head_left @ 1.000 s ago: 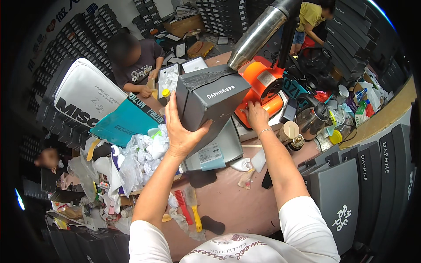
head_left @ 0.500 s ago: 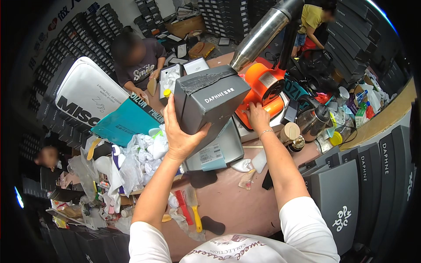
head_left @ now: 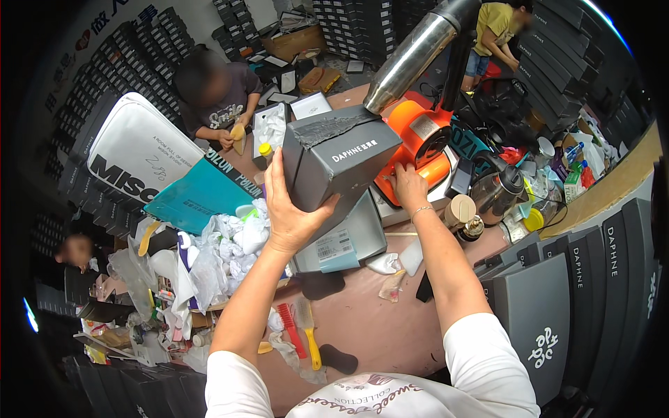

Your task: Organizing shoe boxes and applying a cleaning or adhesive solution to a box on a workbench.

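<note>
My left hand (head_left: 296, 221) grips a dark grey shoebox (head_left: 341, 157) by its near end, thumb on one side and fingers on the other. The box is tilted in the air, with a black, wrinkled strip along its top edge. Beside it stands an orange blower-like machine (head_left: 424, 132) with a long steel tube (head_left: 411, 59) slanting over the box. My right hand (head_left: 409, 187) has its bent fingers at the machine's lower orange part; the fingertips are partly hidden. Under the raised box lies a grey box lid (head_left: 366, 233) with a pale blue label band.
Crumpled white paper (head_left: 233, 244) heaps up at the left beside a teal box (head_left: 202, 202). A red brush (head_left: 291, 331) and a yellow-handled brush (head_left: 310, 334) lie in front. A glass kettle (head_left: 496, 195) and upright shoeboxes (head_left: 533, 327) stand right. A co-worker (head_left: 223, 97) sits across the table.
The shoebox and my left hand have shifted slightly right. My right hand stays at the machine. The seated co-worker's hands have come together on a tan piece; the person in yellow has moved their arms.
</note>
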